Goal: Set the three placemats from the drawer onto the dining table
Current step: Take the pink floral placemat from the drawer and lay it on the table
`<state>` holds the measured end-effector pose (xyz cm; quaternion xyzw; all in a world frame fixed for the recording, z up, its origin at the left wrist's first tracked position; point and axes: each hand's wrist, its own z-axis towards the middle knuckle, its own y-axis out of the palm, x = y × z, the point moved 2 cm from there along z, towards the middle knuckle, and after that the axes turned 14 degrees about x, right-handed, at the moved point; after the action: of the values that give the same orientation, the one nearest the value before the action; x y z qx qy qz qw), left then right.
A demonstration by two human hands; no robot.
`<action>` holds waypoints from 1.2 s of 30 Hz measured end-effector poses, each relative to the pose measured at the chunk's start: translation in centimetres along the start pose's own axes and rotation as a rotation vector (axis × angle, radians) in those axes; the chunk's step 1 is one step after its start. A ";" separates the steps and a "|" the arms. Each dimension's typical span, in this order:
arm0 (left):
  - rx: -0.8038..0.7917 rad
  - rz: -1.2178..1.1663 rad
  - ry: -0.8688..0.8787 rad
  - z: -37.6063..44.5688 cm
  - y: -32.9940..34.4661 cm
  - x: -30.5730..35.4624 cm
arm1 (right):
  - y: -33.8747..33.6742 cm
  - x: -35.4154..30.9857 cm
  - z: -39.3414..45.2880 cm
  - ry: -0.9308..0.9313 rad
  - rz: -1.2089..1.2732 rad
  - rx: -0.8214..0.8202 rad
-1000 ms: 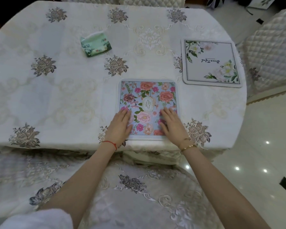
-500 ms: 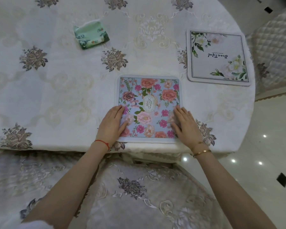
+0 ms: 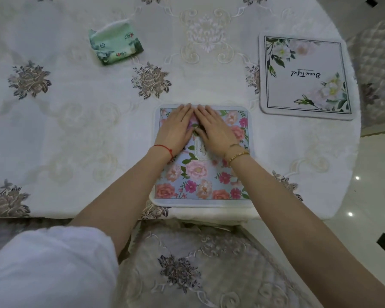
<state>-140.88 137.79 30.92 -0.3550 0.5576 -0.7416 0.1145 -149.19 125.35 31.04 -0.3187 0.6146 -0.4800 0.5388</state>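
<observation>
Both flat hands, left hand (image 3: 175, 127) and right hand (image 3: 213, 129), press the blue flowered square placemat (image 3: 200, 174) near the desk (image 3: 76, 130) edge; pushing may wrinkle the embroidered tablecloth (image 3: 53, 103).

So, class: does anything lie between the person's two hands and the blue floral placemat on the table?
Nothing visible does. The left hand and right hand rest flat, fingers straight, directly on the blue floral placemat.
</observation>
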 end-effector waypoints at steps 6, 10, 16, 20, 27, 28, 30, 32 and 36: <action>0.064 0.059 -0.031 -1.9 -0.6 -2.3 | -1.9 4.6 -3.2 0.129 -0.011 0.056; 0.074 0.078 -0.100 -3.6 -1.9 -3.9 | -2.9 7.4 -5.8 0.207 -0.039 0.089; 0.047 0.057 -0.116 -7.8 -3.3 -2.6 | -3.4 4.3 -10.1 0.235 -0.010 0.158; -0.022 0.006 -0.011 -11.6 -2.0 1.8 | -1.0 -1.2 -12.5 0.078 0.008 0.085; -0.037 0.067 -0.088 -15.3 -2.1 1.5 | -0.9 0.4 -15.1 0.127 0.002 0.041; -0.034 0.084 -0.088 -15.7 -2.4 0.9 | -1.4 1.0 -15.9 0.140 -0.012 0.044; -0.033 0.106 -0.101 -16.6 -3.0 0.1 | -2.1 2.1 -17.5 0.174 -0.036 0.055; -0.029 0.095 -0.151 -17.3 -3.5 -0.3 | -2.5 2.7 -18.8 0.225 -0.056 0.069; -0.010 0.085 -0.183 -19.1 -4.0 0.6 | -2.6 0.9 -20.8 0.304 -0.047 0.112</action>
<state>-152.96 153.10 32.37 -0.3978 0.5633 -0.6976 0.1946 -169.86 128.80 32.26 -0.2264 0.6537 -0.5685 0.4453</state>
